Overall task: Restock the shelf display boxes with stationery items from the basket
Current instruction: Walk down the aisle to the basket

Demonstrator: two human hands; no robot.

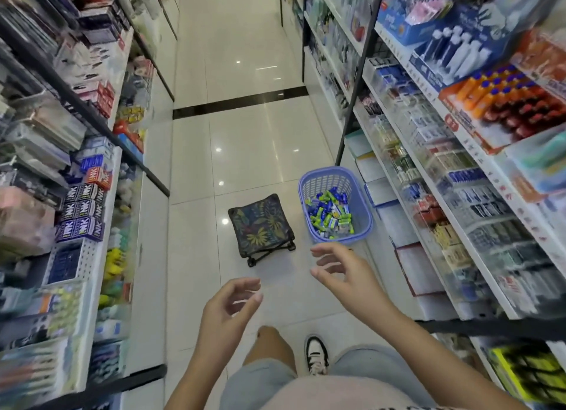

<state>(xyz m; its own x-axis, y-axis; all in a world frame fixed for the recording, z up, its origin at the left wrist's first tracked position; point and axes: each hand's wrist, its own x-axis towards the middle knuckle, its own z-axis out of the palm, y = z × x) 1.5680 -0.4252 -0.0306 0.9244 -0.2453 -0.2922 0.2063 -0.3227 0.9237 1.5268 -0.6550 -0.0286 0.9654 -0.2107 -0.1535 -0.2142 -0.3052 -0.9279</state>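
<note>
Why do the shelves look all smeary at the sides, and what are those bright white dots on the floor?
In the head view, the shelves at both edges are motion-blurred and bent by the wide lens, worst at the yellow and black boxes; the blue plastic basket, the leaf-patterned folding stool and both hands, left hand and right hand, stay sharper; the dots are ceiling lights glaring off the glossy white tile floor.

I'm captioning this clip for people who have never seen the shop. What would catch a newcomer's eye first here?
First, the blue plastic basket on the glossy white floor by the right-hand shelves, part-filled with small green and blue stationery items. Just left of it stands a small folding stool with a leaf-print seat. In the foreground the left hand and right hand hang open and empty, the right nearer the basket.
</note>
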